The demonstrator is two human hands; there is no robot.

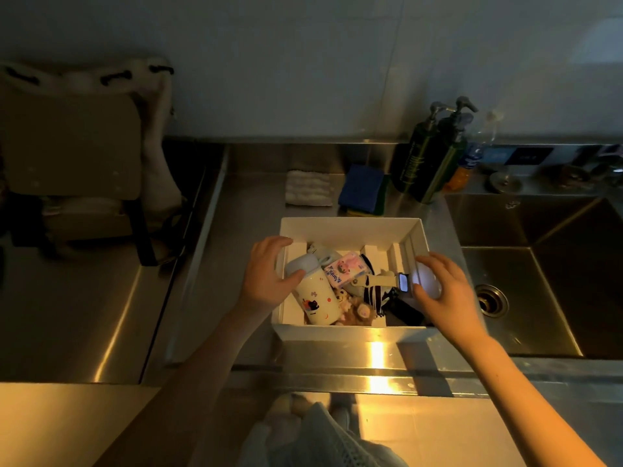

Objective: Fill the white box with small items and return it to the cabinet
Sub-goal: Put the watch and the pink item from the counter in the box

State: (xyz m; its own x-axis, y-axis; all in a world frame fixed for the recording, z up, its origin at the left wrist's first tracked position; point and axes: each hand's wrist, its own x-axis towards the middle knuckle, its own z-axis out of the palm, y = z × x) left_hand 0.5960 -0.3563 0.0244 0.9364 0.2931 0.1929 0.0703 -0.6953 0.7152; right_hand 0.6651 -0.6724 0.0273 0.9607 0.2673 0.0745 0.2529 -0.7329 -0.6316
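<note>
Our left hand (266, 279) grips the white box (350, 227) at its left wall. Our right hand (445, 291) curls around a white object (425, 277) at the right wall.

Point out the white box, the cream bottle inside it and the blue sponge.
white box (350, 227): head view, on its far inner wall.
cream bottle (318, 299): head view, mid-body.
blue sponge (360, 190): head view, on its top face.

Open white box (350, 227) sits upright on steel counter (236, 264), full.

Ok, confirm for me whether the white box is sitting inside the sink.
No, the white box rests on the steel counter, left of the sink.
</note>
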